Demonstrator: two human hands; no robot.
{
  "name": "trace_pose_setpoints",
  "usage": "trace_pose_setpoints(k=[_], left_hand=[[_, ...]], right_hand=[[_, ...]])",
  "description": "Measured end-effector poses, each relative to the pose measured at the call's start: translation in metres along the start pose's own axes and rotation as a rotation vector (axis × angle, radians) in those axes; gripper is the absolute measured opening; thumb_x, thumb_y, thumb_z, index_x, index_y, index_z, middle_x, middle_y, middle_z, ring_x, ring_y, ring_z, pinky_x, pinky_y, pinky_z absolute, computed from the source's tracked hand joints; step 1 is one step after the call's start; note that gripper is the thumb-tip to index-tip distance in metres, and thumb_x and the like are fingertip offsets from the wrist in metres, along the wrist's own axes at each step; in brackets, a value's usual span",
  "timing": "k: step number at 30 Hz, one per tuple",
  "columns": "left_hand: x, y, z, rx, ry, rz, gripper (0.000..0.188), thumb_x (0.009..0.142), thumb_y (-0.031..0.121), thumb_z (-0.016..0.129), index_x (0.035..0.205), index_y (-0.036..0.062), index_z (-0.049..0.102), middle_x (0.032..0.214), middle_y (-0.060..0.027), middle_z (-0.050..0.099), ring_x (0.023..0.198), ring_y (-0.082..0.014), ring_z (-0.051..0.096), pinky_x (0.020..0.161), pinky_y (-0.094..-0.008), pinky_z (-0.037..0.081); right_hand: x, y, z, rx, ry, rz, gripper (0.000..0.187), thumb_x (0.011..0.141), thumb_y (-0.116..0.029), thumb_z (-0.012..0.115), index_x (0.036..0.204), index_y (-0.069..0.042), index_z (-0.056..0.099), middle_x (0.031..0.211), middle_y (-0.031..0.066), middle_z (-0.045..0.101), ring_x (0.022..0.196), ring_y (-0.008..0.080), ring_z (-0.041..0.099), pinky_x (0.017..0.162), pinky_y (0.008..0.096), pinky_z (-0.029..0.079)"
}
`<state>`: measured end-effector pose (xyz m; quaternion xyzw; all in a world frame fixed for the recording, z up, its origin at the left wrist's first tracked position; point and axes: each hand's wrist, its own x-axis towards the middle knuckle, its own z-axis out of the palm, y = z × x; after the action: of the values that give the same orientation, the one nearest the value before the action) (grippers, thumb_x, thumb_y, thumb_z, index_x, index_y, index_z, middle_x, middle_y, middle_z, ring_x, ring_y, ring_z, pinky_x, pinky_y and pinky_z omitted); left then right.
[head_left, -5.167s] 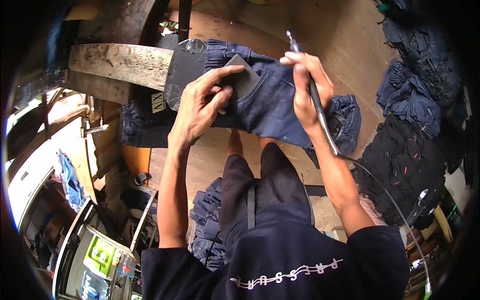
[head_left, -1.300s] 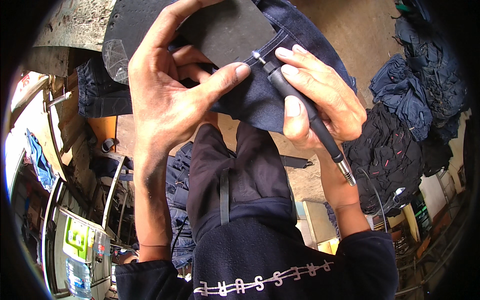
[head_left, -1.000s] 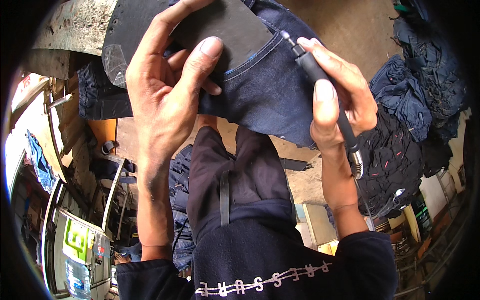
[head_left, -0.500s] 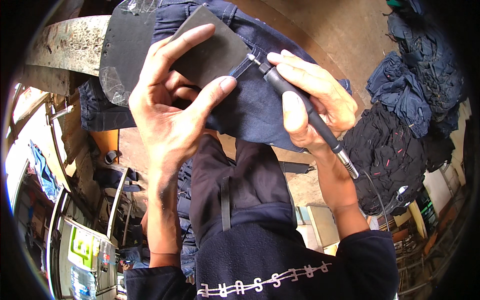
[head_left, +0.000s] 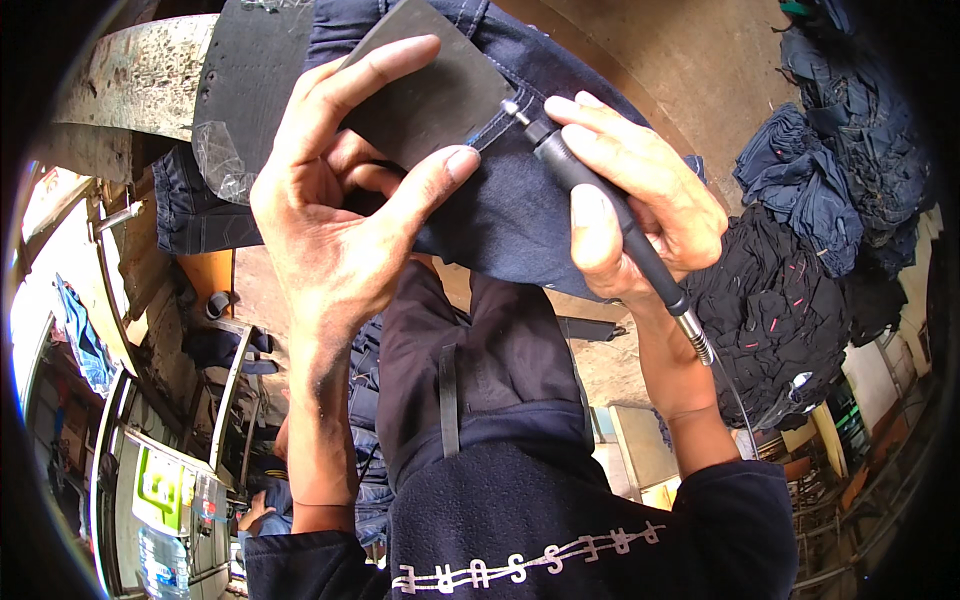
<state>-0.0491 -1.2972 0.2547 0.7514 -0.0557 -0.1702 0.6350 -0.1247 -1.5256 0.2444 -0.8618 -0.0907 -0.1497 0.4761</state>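
A dark navy pair of denim trousers (head_left: 520, 220) lies spread in front of me over a black padded board (head_left: 250, 95). On it rests a flat, dark grey square plate (head_left: 430, 85), its corner beside a stitched seam. My left hand (head_left: 345, 200) presses this plate down, index finger along its upper part, thumb at its lower edge by the seam, the other fingers curled. In my right hand (head_left: 640, 200) is a black pen-shaped rotary tool (head_left: 610, 205), gripped between thumb and fingers. Its pale rounded tip meets the seam area right beside the plate's corner.
At the right, piles of blue clothes (head_left: 800, 180) and black clothes (head_left: 770, 310) lie on the floor. A thin cable (head_left: 738, 395) runs down from the tool. A worn curved board (head_left: 150, 80) is at the far left; another person's hand (head_left: 258, 515) shows at lower left.
Both hands, the plate and the tool have shifted slightly; the tool tip has moved a little right and up along the seam. Another person's hand has come into view at lower left.
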Motion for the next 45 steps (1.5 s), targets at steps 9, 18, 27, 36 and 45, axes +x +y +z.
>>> trace_pose_setpoints(k=[9,18,27,36,45], left_hand=[[0.000,-0.002,0.001,-0.009,0.004,0.034,0.069,0.079,-0.006,0.096,0.143,0.0009,0.071,0.128,0.0014,0.066,0.066,0.0042,0.047,0.055,-0.0141,0.038],[-0.001,-0.002,0.000,0.011,0.000,0.031,0.070,0.078,-0.006,0.096,0.143,0.0011,0.071,0.131,0.0006,0.067,0.065,0.0043,0.047,0.055,-0.0143,0.039],[0.000,0.000,0.000,0.005,-0.010,0.036,0.063,0.085,-0.004,0.092,0.144,0.0003,0.071,0.135,-0.0032,0.069,0.067,0.0029,0.051,0.056,-0.0149,0.042],[0.059,0.009,-0.141,0.229,0.498,0.149,0.041,0.104,0.007,0.077,0.143,-0.0005,0.071,0.135,-0.0140,0.076,0.113,-0.0207,0.076,0.099,-0.0341,0.063],[0.211,-0.054,-0.326,0.896,0.581,0.567,0.072,0.090,0.033,0.092,0.150,0.0018,0.066,0.160,-0.0330,0.051,0.150,-0.0396,0.052,0.123,-0.0532,0.043]], right_hand=[[-0.001,0.001,0.001,0.007,0.020,-0.010,0.029,0.094,-0.003,0.069,0.116,0.014,0.074,0.115,0.0304,0.079,0.112,0.0423,0.079,0.105,0.0531,0.061],[0.000,0.002,0.004,0.010,0.047,-0.025,0.029,0.094,-0.004,0.069,0.115,0.014,0.075,0.113,0.0295,0.080,0.111,0.0414,0.079,0.105,0.0536,0.062],[-0.007,0.009,-0.001,0.054,0.051,-0.038,0.035,0.099,-0.012,0.066,0.123,0.013,0.071,0.116,0.0318,0.078,0.113,0.0443,0.078,0.104,0.0557,0.062],[-0.046,0.005,-0.022,0.020,0.421,0.237,0.038,0.119,-0.028,0.054,0.135,0.005,0.064,0.123,0.0269,0.077,0.122,0.0410,0.074,0.116,0.0514,0.053],[-0.047,-0.016,-0.014,-0.368,0.464,0.395,0.046,0.080,-0.017,0.099,0.119,-0.006,0.079,0.118,0.0150,0.080,0.111,0.0293,0.078,0.098,0.0392,0.061]])
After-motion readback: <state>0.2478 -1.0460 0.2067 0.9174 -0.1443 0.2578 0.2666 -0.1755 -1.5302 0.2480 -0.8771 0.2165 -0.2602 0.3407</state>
